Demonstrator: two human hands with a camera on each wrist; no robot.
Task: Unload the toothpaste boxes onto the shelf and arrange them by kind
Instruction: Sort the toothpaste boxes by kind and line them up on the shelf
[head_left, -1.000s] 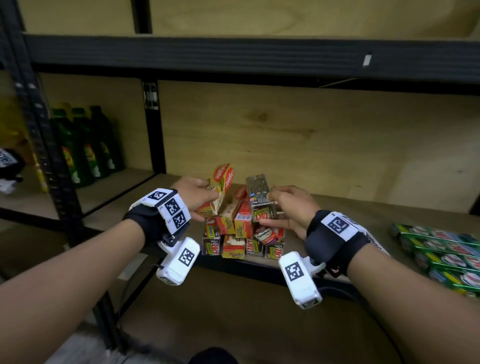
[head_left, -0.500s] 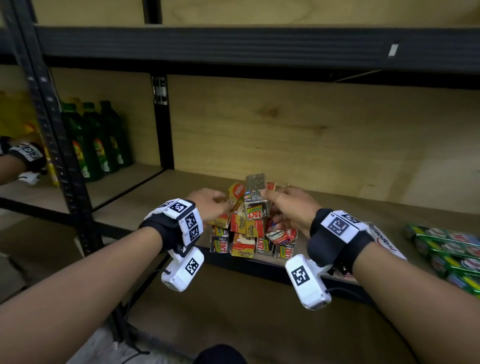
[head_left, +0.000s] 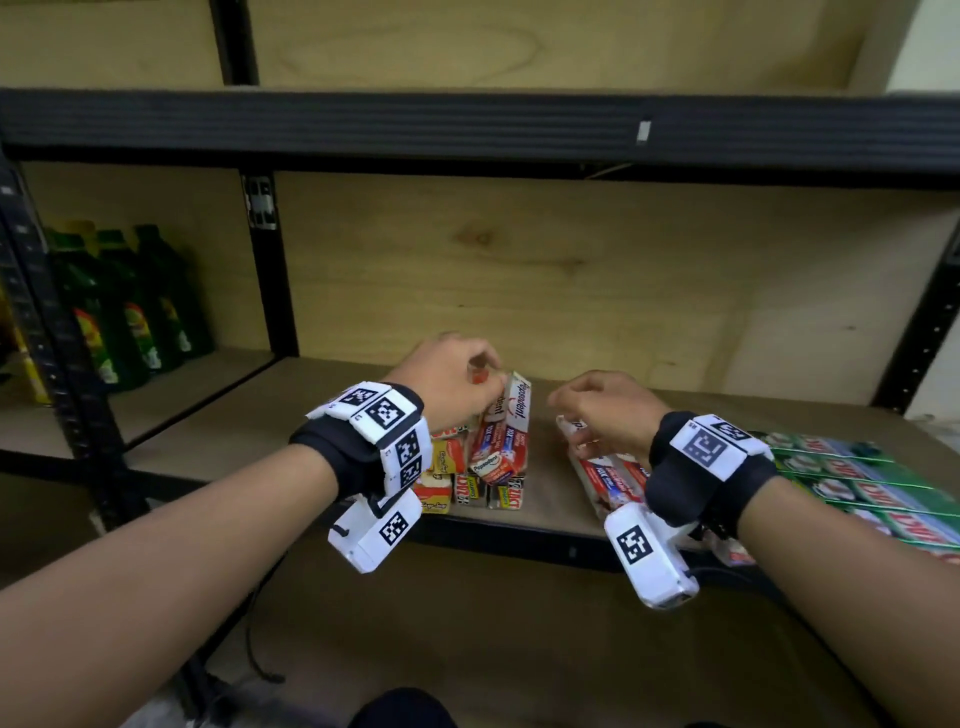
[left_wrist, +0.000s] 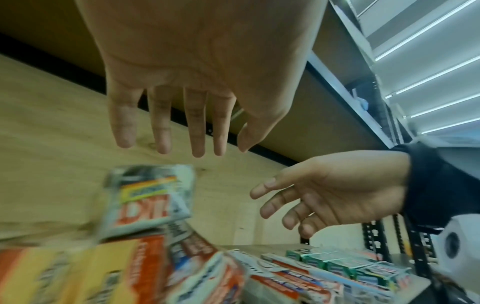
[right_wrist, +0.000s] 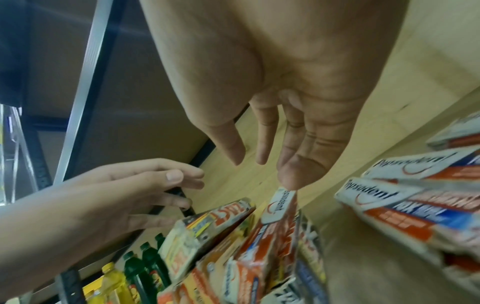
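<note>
A pile of small toothpaste boxes (head_left: 470, 475), orange, yellow, grey and red-white, lies at the front of the wooden shelf (head_left: 270, 415). A red-white Pepsodent box (head_left: 511, 423) leans on top of it. My left hand (head_left: 480, 371) hovers over the pile's left side; in the left wrist view its fingers (left_wrist: 197, 131) are straight and hold nothing. My right hand (head_left: 571, 415) hangs above more Pepsodent boxes (head_left: 605, 478) lying flat to the pile's right. It too is spread and empty (right_wrist: 259, 160). A grey box (left_wrist: 150, 197) tilts on top of the pile.
Green toothpaste boxes (head_left: 857, 478) lie in a row at the shelf's right end. Green bottles (head_left: 130, 312) stand in the bay to the left, past a black upright (head_left: 265, 260). A black beam (head_left: 467, 124) runs overhead. Bare board lies behind the pile.
Both hands held boxes over the pile earlier, the left an orange-yellow one and the right a grey one. They have let go and now hover with straight fingers.
</note>
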